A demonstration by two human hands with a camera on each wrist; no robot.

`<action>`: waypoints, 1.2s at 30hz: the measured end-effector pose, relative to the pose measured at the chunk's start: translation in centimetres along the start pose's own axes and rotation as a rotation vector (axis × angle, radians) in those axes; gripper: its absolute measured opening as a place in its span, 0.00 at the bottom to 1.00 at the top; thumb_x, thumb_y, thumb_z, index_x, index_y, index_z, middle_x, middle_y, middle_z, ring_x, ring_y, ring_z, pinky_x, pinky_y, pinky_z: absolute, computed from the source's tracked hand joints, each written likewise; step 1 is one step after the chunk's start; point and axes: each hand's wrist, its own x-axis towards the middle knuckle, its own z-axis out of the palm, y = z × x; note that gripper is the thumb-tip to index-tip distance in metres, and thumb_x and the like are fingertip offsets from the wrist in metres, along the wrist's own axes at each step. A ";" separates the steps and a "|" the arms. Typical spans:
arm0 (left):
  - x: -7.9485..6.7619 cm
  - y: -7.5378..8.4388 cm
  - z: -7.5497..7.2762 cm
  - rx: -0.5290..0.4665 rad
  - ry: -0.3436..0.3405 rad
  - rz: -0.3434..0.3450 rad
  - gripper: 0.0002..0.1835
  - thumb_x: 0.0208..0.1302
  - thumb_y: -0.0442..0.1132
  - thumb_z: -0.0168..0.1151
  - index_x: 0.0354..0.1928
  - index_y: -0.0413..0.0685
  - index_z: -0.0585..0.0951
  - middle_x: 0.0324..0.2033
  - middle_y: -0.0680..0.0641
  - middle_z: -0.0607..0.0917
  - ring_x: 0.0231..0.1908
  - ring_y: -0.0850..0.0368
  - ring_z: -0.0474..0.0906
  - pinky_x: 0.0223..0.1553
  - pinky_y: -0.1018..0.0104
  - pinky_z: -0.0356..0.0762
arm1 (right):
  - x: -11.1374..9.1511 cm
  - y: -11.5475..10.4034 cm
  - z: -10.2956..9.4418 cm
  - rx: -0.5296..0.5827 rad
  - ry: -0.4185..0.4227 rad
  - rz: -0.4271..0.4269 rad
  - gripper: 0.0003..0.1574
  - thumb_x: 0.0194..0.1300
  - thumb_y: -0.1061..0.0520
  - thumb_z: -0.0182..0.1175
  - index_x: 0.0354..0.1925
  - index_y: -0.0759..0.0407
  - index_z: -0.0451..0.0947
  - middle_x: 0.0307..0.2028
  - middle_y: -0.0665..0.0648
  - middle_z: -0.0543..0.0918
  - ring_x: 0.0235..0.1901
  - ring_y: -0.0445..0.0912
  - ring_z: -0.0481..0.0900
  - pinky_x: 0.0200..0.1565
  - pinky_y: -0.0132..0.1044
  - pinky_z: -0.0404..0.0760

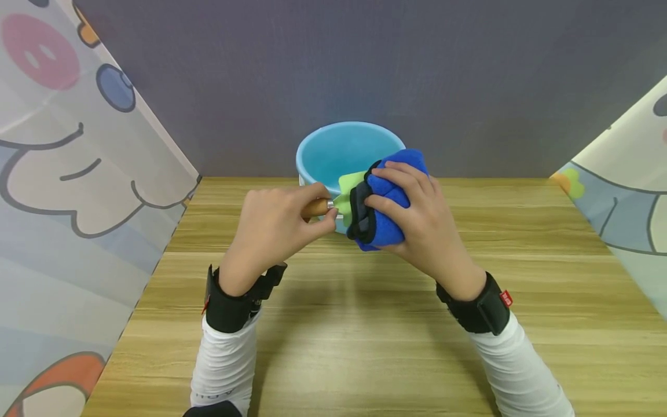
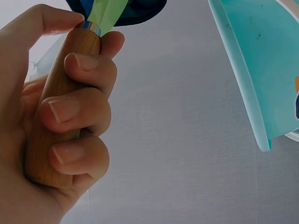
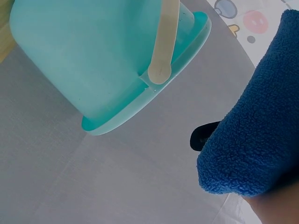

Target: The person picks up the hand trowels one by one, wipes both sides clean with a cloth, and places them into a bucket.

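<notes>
Cloth [image 1: 387, 230], gripped by the right hand [image 1: 426, 223], covered part of a green-bladed tool [image 1: 341, 203] on the bucket's [image 1: 336, 147] near side; the left hand [image 1: 278, 223] clasped the tool's wooden handle [image 2: 58, 81] before the bucket's left half.

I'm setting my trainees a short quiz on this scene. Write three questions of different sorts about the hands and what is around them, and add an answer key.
1. Short answer: Which hand grips the wooden handle of the tool with the green blade?
2. True or false: The right hand lies flat on the table, holding nothing.
3. Multiple choice: What colour is the bucket? a) red b) light blue c) black

Key:
1. The left hand.
2. False: it grips a blue cloth.
3. b
</notes>
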 end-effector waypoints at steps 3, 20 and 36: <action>0.0 0.0 -0.1 -0.004 -0.004 -0.004 0.08 0.54 0.48 0.59 0.28 0.56 0.84 0.09 0.57 0.73 0.11 0.62 0.66 0.11 0.66 0.57 | 0.0 0.0 -0.1 0.006 -0.003 0.008 0.41 0.30 0.43 0.82 0.46 0.54 0.81 0.60 0.67 0.75 0.65 0.62 0.64 0.56 0.68 0.69; -0.1 0.0 -0.3 -0.001 -0.008 -0.015 0.07 0.54 0.49 0.59 0.27 0.57 0.83 0.09 0.57 0.71 0.12 0.62 0.65 0.11 0.67 0.56 | 0.1 0.0 -0.3 0.044 0.051 0.004 0.40 0.30 0.46 0.82 0.45 0.57 0.80 0.58 0.68 0.76 0.63 0.62 0.67 0.55 0.68 0.69; -0.4 0.3 -0.5 -0.013 0.035 -0.009 0.07 0.54 0.48 0.60 0.26 0.57 0.82 0.08 0.57 0.71 0.11 0.62 0.65 0.11 0.66 0.57 | 0.1 0.6 -0.9 0.108 0.066 0.056 0.38 0.29 0.53 0.82 0.43 0.59 0.80 0.57 0.70 0.75 0.60 0.64 0.68 0.57 0.68 0.70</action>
